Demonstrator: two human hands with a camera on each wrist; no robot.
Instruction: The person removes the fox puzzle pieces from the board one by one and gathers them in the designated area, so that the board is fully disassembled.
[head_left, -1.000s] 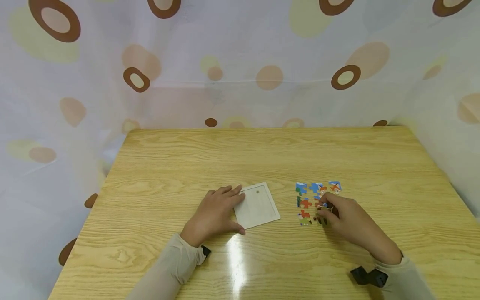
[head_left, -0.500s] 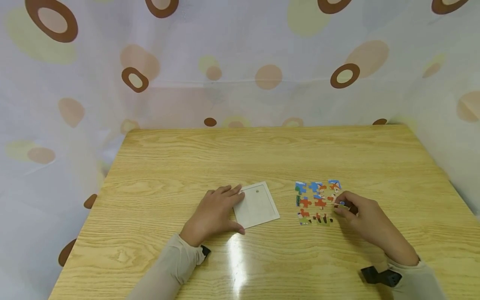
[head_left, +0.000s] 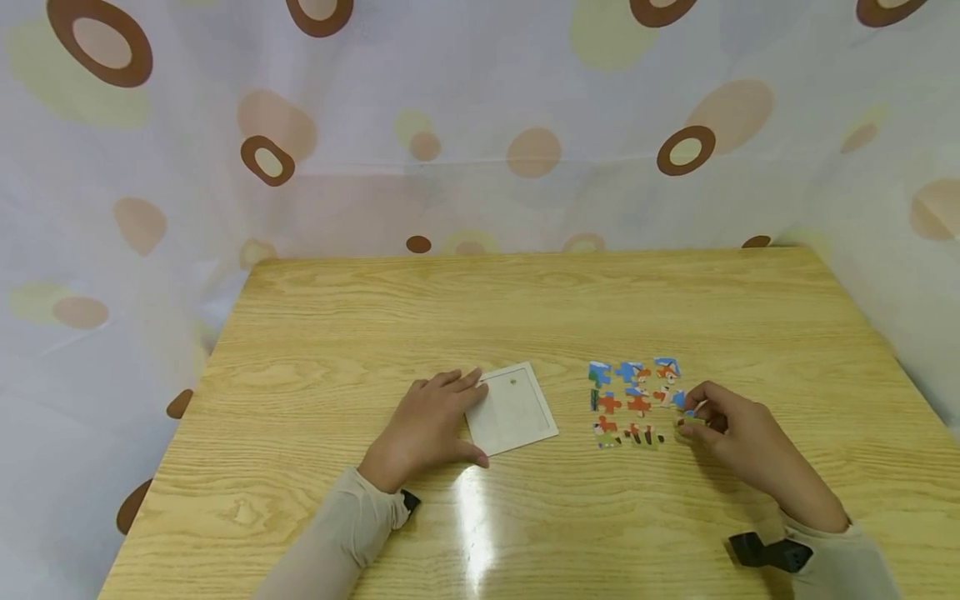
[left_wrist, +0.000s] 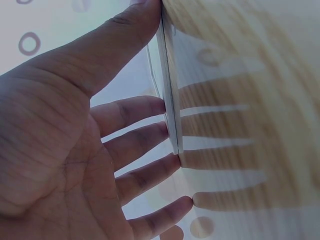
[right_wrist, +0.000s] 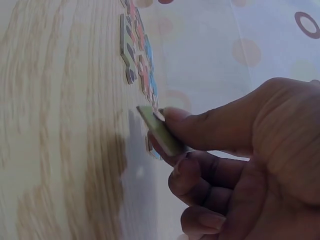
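Observation:
On the table lies a pale square puzzle tray (head_left: 517, 410) with a small mark near its top. My left hand (head_left: 429, 425) rests at the tray's left side, fingers spread and fairly straight, fingertips on its edge; the left wrist view shows the thumb (left_wrist: 115, 45) touching it too. Right of the tray, several jigsaw pieces (head_left: 637, 403) with a fox picture lie in loose rows, small gaps between them. My right hand (head_left: 750, 446) pinches a green-edged jigsaw piece (right_wrist: 160, 131) between thumb and fingers, tilted, at the lower right of the rows. Fingers partly cover that piece.
The wooden table (head_left: 360, 317) extends around both hands, with a bright reflection near its front. A white curtain (head_left: 480, 125) with brown and peach spots hangs behind and beside it. Each wrist wears a black strap (head_left: 771, 552).
My right hand has moved to the right with the piece, from over the bottom middle of the rows to their lower right, uncovering pieces beneath. My left hand stays put.

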